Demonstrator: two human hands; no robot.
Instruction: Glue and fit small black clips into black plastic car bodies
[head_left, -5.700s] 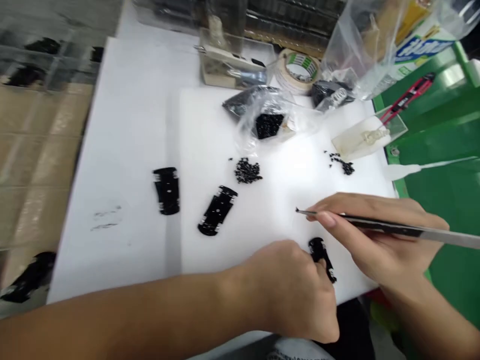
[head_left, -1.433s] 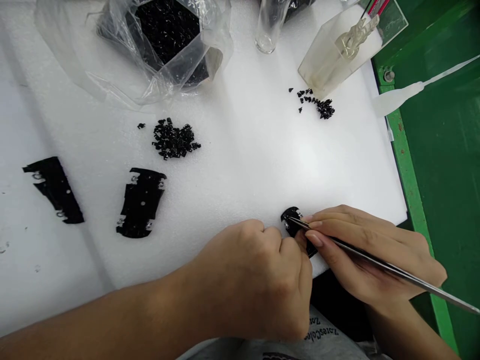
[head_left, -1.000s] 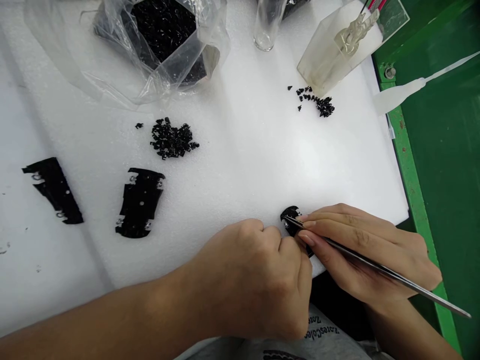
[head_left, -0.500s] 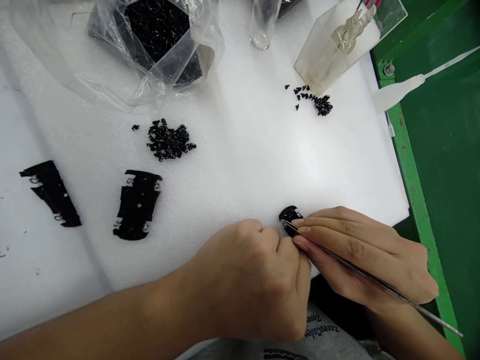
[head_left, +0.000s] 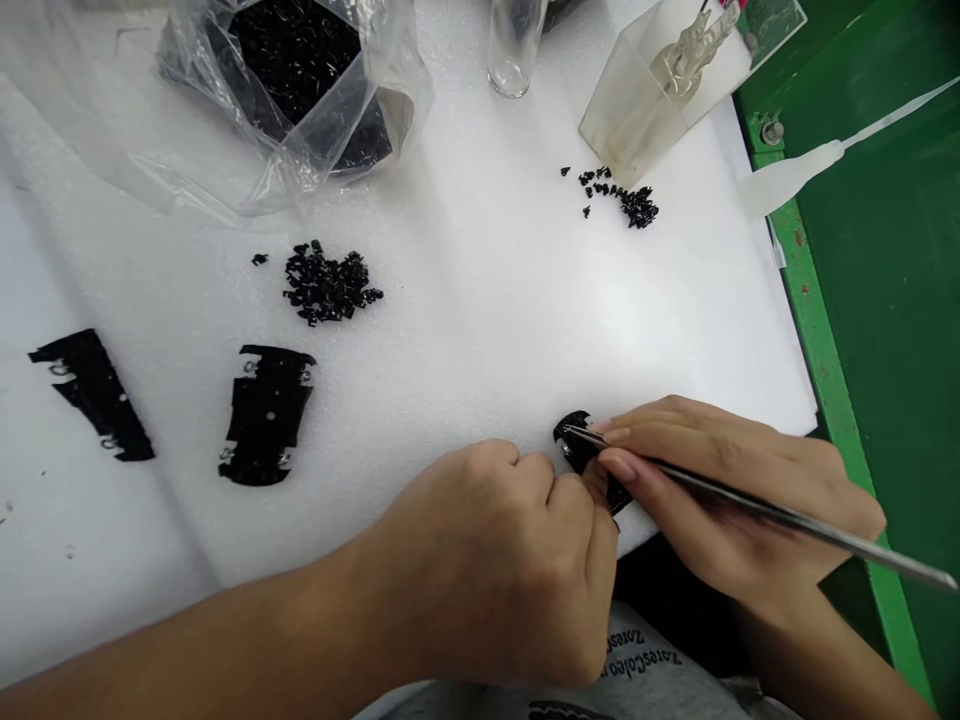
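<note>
Near the front edge of the white foam sheet lies a black car-shaped plate [head_left: 575,436], partly covered by my hands. My left hand [head_left: 517,560] is curled, with its fingertips pressed on this plate's side. Between its fingers my right hand [head_left: 720,490] holds a thin metal tool [head_left: 780,515], its tip on the plate's upper end. Two similar black plates lie at the left, one upright in view [head_left: 268,415] and one slanted [head_left: 97,395]. Above them is a pile of small black parts [head_left: 330,284]; a smaller pile [head_left: 638,206] sits farther right.
An open plastic bag [head_left: 405,110] full of black parts stands at the back left. Beside it are a glass tube [head_left: 511,60] and a translucent container [head_left: 619,110]. A white nozzle [head_left: 795,180] points over the green metal edge [head_left: 817,340] at the right.
My right hand has shifted its hold, and the tool's rear end has swung up and right. The tip has moved slightly up on the plate. The whole view has shifted a little.
</note>
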